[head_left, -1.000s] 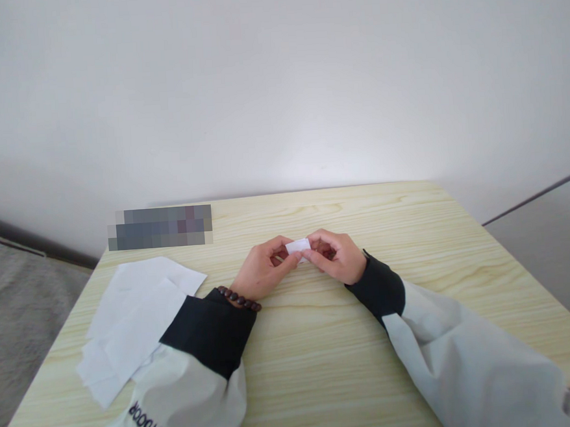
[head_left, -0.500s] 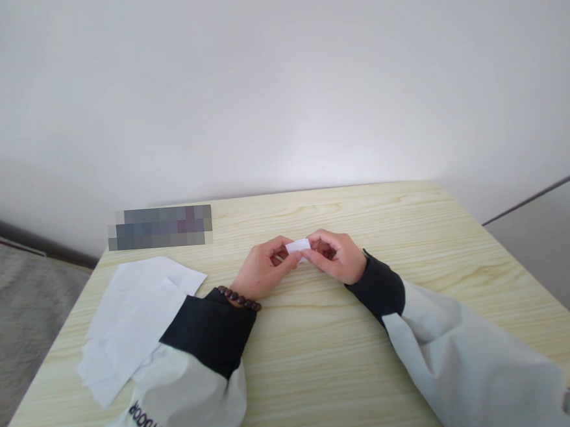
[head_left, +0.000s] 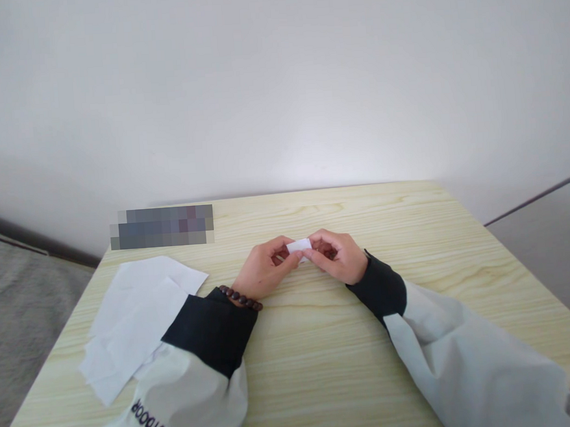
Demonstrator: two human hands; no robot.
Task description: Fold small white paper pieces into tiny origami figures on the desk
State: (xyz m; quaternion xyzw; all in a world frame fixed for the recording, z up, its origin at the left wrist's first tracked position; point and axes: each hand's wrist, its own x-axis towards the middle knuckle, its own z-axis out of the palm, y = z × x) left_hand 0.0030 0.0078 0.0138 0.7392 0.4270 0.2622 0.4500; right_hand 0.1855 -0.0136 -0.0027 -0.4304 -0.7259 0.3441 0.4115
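Note:
A small folded piece of white paper is pinched between my two hands, over the middle of the wooden table. My left hand grips its left end, with the thumb on the near side and the fingers curled behind. At the right end, my right hand holds it in the same way, and the two thumb tips nearly meet at its lower edge. The fingertips behind the paper are hidden. Loose sheets of white paper lie overlapped to the left of my left forearm.
A blurred-out dark rectangular item lies at the table's far left corner. The white wall rises behind the back edge. Grey fabric shows beyond the table's left side.
Both hands keep their pinch on the folded paper, with hardly any movement. The whole view has shifted very slightly.

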